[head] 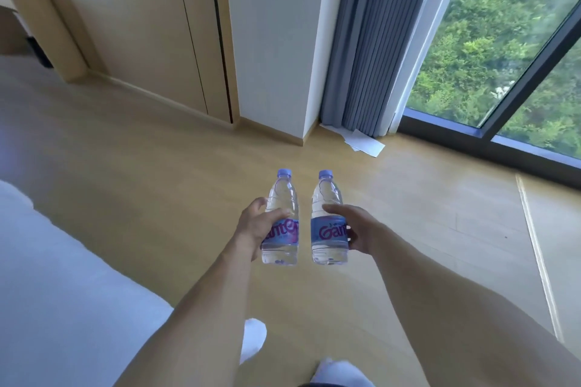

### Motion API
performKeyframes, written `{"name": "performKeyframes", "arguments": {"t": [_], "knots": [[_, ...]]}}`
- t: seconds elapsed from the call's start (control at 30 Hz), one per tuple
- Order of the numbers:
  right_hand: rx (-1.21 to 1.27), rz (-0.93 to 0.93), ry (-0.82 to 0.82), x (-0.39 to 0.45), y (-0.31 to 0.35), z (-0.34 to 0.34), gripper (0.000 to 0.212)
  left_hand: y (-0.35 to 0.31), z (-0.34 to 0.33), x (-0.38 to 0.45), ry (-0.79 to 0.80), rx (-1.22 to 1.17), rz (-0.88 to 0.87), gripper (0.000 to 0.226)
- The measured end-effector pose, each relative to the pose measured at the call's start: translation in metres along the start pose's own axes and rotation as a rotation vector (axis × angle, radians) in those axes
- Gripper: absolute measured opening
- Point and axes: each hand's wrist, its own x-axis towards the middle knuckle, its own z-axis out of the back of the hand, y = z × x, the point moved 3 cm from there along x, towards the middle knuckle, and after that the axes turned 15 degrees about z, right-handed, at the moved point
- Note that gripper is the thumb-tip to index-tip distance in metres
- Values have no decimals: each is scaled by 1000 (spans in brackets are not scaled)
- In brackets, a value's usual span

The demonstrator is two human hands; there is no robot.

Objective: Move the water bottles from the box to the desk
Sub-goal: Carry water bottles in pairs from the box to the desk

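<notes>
Upright, bottles (280, 217) in each grip.

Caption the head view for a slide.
Left hand and right hand each hold an upright water bottle above a wooden floor.

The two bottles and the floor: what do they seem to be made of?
Left bottle and right bottle: apparently clear, glossy plastic, since the floor shows through; caps look like matte pale-blue plastic, labels a printed film. Floor: looks like light wood or laminate with a satin sheen; which one is unclear.
</notes>
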Motion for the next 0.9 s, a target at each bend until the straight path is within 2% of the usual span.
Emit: {"name": "performKeyframes", "arguments": {"t": [0.23, 0.37, 0.47, 0.6, 0.9], "knots": [[-46, -22, 152, 126, 47, -58, 40, -77, 50, 78, -145, -78, -11, 41], [-106, -24, 290, 209, 81, -95, 40, -125, 82, 129, -249, -103, -7, 46], [-139, -34, 378, 266, 112, -124, 37, -163, 100, 158, -332, -97, 34, 63], [-168, -30, 484, 327, 155, -164, 35, -213, 123, 191, -413, -77, 55, 74], [-269, 2, 662, 415, 210, -263, 36, -277, 195, 238, -570, -248, 17, 72]]}}
